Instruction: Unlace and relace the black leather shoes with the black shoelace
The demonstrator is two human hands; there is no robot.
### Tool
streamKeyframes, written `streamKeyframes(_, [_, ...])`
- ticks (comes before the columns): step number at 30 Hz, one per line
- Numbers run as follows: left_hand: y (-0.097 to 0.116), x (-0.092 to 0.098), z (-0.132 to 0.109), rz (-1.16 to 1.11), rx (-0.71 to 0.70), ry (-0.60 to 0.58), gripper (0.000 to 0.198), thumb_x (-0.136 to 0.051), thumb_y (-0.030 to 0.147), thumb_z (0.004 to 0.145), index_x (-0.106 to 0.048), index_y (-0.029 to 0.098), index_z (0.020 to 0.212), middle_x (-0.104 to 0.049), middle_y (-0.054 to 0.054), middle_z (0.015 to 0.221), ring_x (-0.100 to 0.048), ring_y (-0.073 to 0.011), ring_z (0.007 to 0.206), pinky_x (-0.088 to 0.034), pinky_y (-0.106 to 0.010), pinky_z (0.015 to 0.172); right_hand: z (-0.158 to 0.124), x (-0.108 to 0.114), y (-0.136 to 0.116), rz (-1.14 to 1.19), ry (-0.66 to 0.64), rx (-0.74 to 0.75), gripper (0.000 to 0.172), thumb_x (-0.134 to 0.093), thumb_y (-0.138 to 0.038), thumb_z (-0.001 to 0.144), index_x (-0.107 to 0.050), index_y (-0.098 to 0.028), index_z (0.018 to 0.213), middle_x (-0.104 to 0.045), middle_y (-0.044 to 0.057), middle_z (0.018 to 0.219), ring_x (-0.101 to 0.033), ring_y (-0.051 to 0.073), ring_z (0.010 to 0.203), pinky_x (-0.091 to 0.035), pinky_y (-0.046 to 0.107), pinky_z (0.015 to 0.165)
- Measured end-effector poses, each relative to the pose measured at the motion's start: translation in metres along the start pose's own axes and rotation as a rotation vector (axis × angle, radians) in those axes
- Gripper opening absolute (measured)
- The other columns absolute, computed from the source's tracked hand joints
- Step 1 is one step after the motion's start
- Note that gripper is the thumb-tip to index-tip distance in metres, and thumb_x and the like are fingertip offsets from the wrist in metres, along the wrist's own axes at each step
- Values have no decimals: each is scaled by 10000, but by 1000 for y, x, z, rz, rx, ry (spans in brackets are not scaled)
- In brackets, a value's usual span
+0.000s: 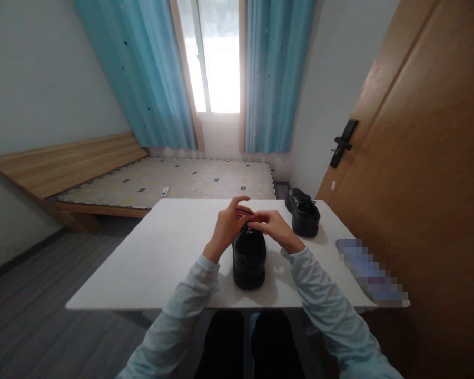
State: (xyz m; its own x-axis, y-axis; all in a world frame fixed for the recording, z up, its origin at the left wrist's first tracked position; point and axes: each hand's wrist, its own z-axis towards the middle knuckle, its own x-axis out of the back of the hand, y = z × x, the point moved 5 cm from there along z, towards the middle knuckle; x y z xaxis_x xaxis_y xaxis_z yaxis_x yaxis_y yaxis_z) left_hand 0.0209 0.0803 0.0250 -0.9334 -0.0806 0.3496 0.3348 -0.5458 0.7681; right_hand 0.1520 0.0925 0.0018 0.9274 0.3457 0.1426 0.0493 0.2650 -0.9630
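A black lace-up shoe (249,260) stands on the white table in front of me, its heel toward me. Over its lacing meet my left hand (232,223) and my right hand (274,226), fingertips close together. The left thumb and fingers close on the shoelace, with one finger raised and curved above. With thumb and forefinger, the right hand pinches at the lace from the other side. My hands cover the shoe's front and most of the lace. A matching black shoe (303,213) stands at the table's far right, its laces visible.
The white table (142,263) reaches toward a bed (197,176) with a small white object (165,191) on it. A blurred-out flat item (369,271) lies along the table's right edge. Close by on the right is a wooden door (418,158).
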Motion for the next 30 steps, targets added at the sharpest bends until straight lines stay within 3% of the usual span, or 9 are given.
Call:
streamKeyframes(5, [-17,3,1,-147,69,38,656,-727,298,713,-407,235,1282,-713,-19,879,-682,-143,678,-538,-234,604,1,1,2,-8,60,60,281,-744,-402,662,-652,-139,697,-623,4,632,-512,109,587,-384,240,560])
streamKeyframes(7, [-25,4,1,-137,117,-13,567,-703,345,733,-473,202,1231,-718,-32,844,-672,-148,634,-536,-249,586,2,2,7,24,70,32,313,-734,-435,675,-638,-144,735,-595,-9,601,-472,89,522,-341,220,490])
streamKeyframes(11, [-36,2,1,26,116,-178,283,-671,399,752,-686,165,910,-727,-49,757,-669,-174,687,-521,-272,652,2,5,13,83,74,14,345,-729,-468,673,-611,-161,776,-537,-39,549,-398,65,436,-265,198,404])
streamKeyframes(16, [-44,0,-1,38,103,-309,290,-635,426,763,-736,165,838,-738,-64,818,-656,-193,774,-499,-267,663,2,6,12,63,79,53,328,-705,-472,703,-603,-168,773,-524,-35,562,-408,65,450,-282,189,389])
streamKeyframes(21, [-46,3,-1,-56,143,-261,316,-651,444,748,-722,137,781,-718,-55,750,-630,-167,714,-482,-264,676,0,7,12,84,117,42,364,-718,-490,687,-576,-172,792,-546,-28,602,-423,65,452,-288,182,372])
streamKeyframes(30, [-48,-5,-5,-220,199,-281,268,-738,383,679,-711,129,758,-702,-57,737,-621,-158,687,-486,-288,686,0,7,13,94,144,46,369,-731,-490,673,-574,-174,783,-524,-35,575,-423,69,456,-282,187,381])
